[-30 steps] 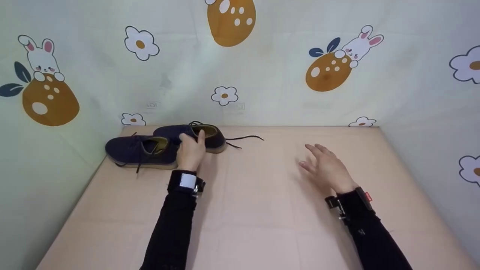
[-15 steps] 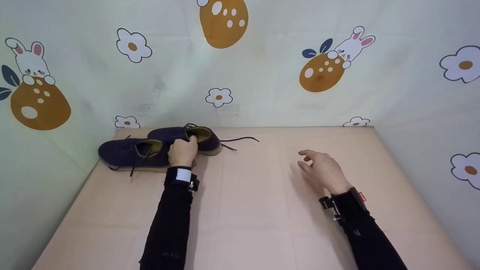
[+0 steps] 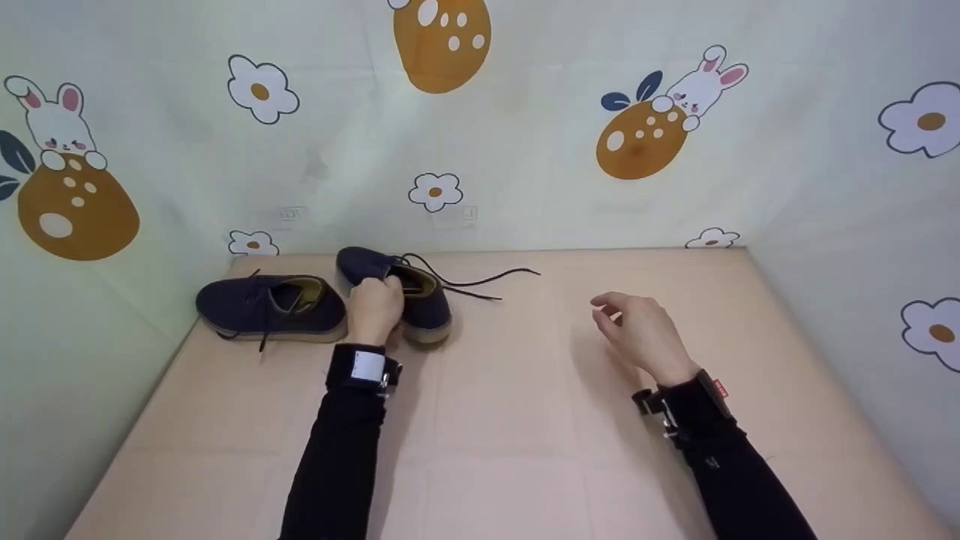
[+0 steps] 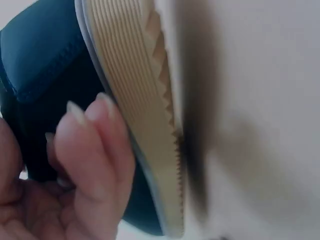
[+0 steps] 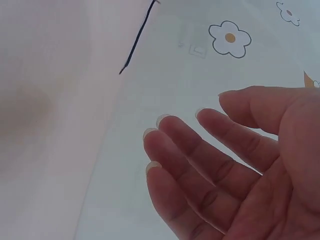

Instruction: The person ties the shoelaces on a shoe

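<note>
My left hand [image 3: 375,309] grips the near side of a dark navy lace-up shoe [image 3: 429,306], its thumb at the shoe's opening. In the left wrist view the fingers [image 4: 92,150] press against the shoe's side above the ribbed tan sole [image 4: 125,65], and a shadow runs along the sole's edge. The shoe points toward the back left, and its black laces [image 3: 487,282] trail to the right. A matching shoe [image 3: 270,307] lies at the left, toe to the left. My right hand [image 3: 641,330] hovers over the right half of the table with relaxed fingers, holding nothing.
The pale pink tabletop [image 3: 510,420] reaches back to a cloth wall [image 3: 540,187] printed with rabbits and flowers. Similar cloth closes in both sides. The matching shoe's toe is close to the table's left edge.
My left hand has closed on the right-hand shoe and turned it, its heel swinging toward me and its toe moving away from the other shoe. The right hand has shifted only slightly.
</note>
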Available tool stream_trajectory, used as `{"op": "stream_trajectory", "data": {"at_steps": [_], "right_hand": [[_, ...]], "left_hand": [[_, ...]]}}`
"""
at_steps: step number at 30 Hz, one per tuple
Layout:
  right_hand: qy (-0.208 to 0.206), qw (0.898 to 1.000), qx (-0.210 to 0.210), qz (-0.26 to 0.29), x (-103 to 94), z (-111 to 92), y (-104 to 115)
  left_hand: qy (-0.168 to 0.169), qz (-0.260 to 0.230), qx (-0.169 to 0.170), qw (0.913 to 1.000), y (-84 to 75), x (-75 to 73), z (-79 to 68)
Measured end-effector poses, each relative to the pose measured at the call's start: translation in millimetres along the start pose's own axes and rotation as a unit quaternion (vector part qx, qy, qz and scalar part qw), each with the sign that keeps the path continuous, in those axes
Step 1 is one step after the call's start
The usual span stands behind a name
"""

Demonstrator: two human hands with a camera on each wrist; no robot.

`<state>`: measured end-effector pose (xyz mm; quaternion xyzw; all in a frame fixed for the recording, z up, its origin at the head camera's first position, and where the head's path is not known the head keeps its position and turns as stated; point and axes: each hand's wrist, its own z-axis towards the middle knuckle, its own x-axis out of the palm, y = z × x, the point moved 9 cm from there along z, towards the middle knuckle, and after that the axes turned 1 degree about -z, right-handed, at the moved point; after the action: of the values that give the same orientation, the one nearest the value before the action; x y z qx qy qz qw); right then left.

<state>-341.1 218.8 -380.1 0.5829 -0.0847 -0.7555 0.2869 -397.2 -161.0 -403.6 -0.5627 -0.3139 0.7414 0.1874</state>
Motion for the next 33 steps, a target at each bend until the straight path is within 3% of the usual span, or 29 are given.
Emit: {"op": "stream_trajectory", "data": {"at_steps": [7, 12, 18, 25, 29, 33], "right_hand": [[-0.012, 0.998, -0.020, 0.064, -1.3, 0, 15], [0.013, 0.991, -0.006, 0.134, 4.5, -1, 24], [0.049, 0.985, 0.005, 0.165, 8.0, -3, 28], [0.076, 0.988, 0.037, 0.128, 10.8, -2, 12], [0.114, 0.988, 0.049, 0.094, 21.3, -3, 4], [0.119, 0.990, 0.038, 0.062, 26.0, -3, 1]], "left_hand": [[0.072, -0.085, 0.041, 0.9930, -51.7, 22.0, -27.5], [0.132, -0.142, 0.063, 0.9791, -86.8, 49.3, -53.3], [0.199, -0.180, 0.103, 0.9577, -119.6, 82.5, -85.3], [0.232, -0.159, 0.126, 0.9513, -128.0, 105.4, -107.0], [0.267, -0.115, 0.133, 0.9475, -123.3, 118.2, -112.8], [0.311, -0.065, 0.140, 0.9378, -117.7, 125.0, -118.2]]}}
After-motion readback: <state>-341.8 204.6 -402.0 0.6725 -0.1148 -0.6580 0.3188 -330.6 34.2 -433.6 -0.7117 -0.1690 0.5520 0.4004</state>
